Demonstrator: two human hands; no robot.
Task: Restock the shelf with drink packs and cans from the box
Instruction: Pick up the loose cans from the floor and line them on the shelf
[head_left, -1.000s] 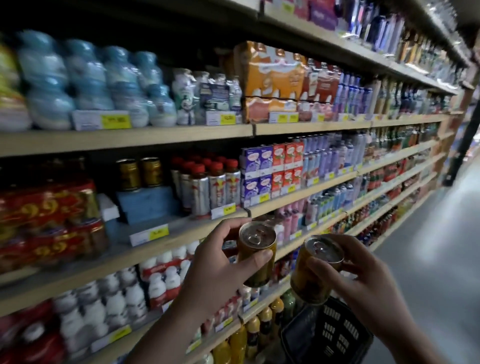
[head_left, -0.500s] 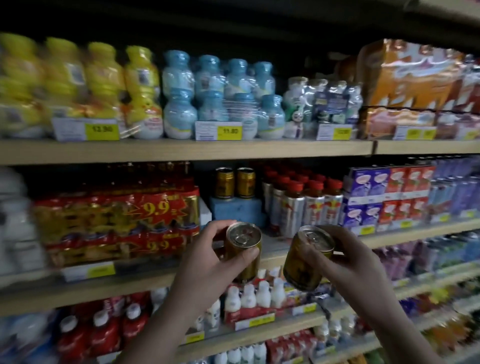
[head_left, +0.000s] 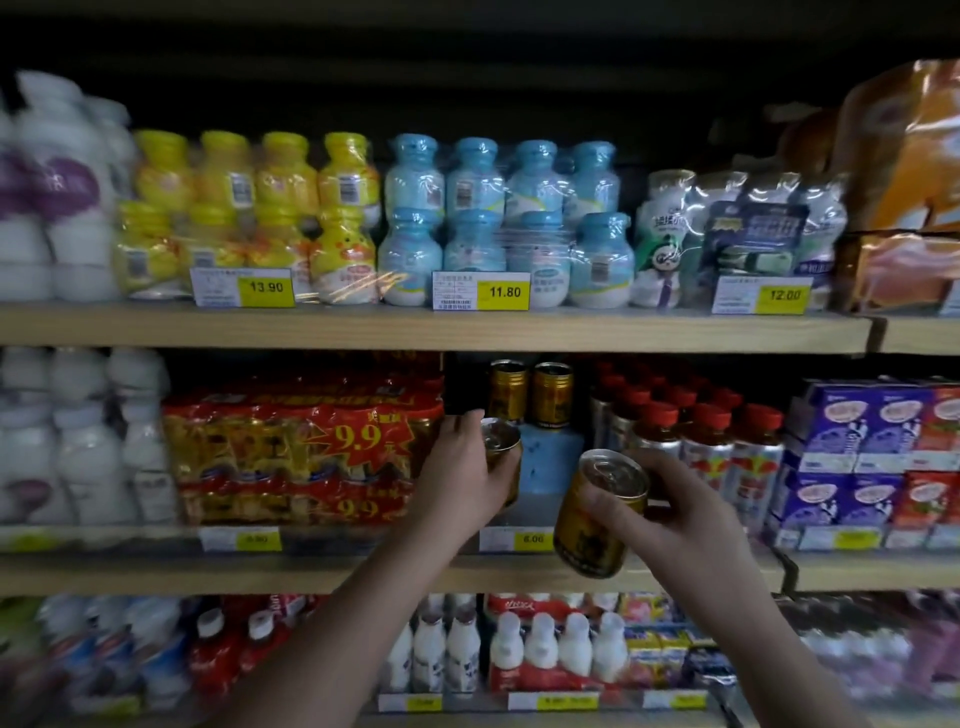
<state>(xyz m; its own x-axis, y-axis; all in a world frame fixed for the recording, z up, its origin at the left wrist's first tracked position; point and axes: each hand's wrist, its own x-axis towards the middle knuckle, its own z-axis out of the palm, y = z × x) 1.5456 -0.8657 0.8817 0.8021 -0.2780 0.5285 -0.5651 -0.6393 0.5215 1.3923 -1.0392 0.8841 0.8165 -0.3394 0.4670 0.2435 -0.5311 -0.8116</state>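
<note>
My left hand (head_left: 460, 467) grips a gold can (head_left: 503, 451) and holds it upright inside the middle shelf (head_left: 571, 571), just left of a pale blue box (head_left: 550, 457). Two matching gold cans (head_left: 530, 391) stand on top of that box. My right hand (head_left: 675, 512) holds a second gold can (head_left: 597, 519), tilted, in front of the shelf edge and to the right of the first. The box that the cans come from is not in view.
Red-wrapped multipacks marked 9.9 (head_left: 301, 452) fill the shelf left of the gap; red-capped bottles (head_left: 706, 447) stand on its right. Yellow and blue bottle packs (head_left: 374, 218) sit on the shelf above, white bottles (head_left: 519, 654) on the one below.
The view has swung left to face the shelf. My left hand has pushed its can forward into the gap by the blue box; my right hand with its can has followed closer.
</note>
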